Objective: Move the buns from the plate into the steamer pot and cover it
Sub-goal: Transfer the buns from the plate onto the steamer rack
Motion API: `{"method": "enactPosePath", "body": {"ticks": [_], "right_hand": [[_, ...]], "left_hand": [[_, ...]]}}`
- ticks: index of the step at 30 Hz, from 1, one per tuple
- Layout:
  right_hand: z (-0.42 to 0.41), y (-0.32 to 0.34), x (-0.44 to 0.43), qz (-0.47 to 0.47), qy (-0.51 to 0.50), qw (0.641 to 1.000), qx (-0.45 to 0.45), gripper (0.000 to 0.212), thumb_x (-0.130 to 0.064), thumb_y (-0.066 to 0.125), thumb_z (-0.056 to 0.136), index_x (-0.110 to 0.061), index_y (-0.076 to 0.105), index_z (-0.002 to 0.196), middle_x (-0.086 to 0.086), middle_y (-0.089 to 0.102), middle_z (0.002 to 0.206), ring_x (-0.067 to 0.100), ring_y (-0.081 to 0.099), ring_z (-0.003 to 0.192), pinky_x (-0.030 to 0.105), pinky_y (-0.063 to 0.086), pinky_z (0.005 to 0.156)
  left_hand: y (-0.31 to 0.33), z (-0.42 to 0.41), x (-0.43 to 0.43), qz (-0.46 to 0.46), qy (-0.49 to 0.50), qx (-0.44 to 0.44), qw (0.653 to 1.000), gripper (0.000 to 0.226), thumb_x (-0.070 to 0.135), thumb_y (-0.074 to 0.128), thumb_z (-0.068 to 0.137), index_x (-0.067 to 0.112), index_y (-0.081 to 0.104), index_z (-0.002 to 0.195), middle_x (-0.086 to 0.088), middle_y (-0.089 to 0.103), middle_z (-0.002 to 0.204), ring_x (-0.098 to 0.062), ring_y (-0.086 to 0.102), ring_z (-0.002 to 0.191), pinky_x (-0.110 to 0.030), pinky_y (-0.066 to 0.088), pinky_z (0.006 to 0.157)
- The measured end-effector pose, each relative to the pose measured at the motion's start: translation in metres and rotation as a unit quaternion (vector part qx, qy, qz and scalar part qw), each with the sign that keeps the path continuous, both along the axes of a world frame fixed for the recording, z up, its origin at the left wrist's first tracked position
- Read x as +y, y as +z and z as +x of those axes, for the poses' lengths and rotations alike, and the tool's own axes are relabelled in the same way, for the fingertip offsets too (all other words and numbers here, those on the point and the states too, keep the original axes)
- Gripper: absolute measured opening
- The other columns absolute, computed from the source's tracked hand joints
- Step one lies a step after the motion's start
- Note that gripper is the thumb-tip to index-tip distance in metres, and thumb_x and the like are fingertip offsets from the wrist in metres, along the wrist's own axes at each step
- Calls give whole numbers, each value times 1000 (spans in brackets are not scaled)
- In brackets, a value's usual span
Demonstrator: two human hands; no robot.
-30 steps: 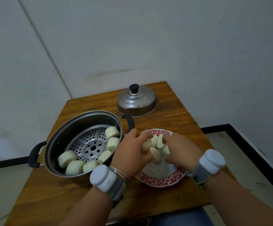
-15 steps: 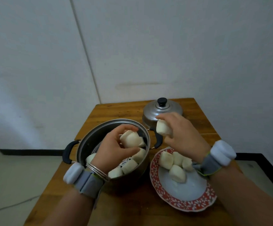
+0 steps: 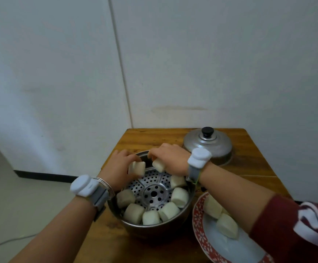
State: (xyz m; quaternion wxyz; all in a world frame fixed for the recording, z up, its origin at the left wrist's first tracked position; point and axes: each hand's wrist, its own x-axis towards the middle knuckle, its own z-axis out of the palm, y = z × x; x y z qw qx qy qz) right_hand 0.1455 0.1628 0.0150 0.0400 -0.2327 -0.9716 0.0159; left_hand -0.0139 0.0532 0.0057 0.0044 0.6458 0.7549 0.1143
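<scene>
Six buns point(image 3: 179, 197) ring the near and right side of the perforated rack inside the steamer pot point(image 3: 189, 209) on the counter point(image 3: 144, 135). The left hand point(image 3: 119, 168) has its grip closed on a bun point(image 3: 137, 168) over the far rim; the right hand point(image 3: 170, 159) holds another bun point(image 3: 158, 166) beside it. Right of the pot, the plate point(image 3: 199, 232) carries more buns. The lid point(image 3: 209, 144) rests at the far right.
</scene>
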Motion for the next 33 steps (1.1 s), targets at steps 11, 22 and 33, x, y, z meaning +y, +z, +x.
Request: {"method": "enactPosePath", "body": {"ticks": [11, 22, 33], "right_hand": [[-17, -9, 10, 63, 32, 994, -85, 46, 0, 47, 90, -24, 53, 129, 8, 58, 124, 30, 50, 117, 42, 46, 90], [-8, -19, 6, 5, -109, 993, -50, 41, -56, 63, 79, -32, 64, 113, 5, 57, 109, 29, 48, 103, 37, 43, 85], [-8, -25, 5, 46, -108, 991, -65, 27, -37, 59, 88, -28, 64, 113, 2, 63, 109, 25, 44, 109, 37, 37, 90]], "left_hand": [[-20, -3, 12, -116, -8, 220, 968, 52, 13, 50, 86, 34, 45, 134, 3, 50, 131, -25, 35, 123, -35, 32, 97], [-29, -9, 3, -35, 107, 33, 993, 54, 61, 61, 74, 33, 60, 120, -4, 20, 155, -29, 10, 141, -46, 15, 114], [-33, -4, 8, -89, 123, 111, 982, 56, 58, 58, 75, 19, 56, 115, -7, 37, 138, -29, 27, 130, -40, 28, 105]]}}
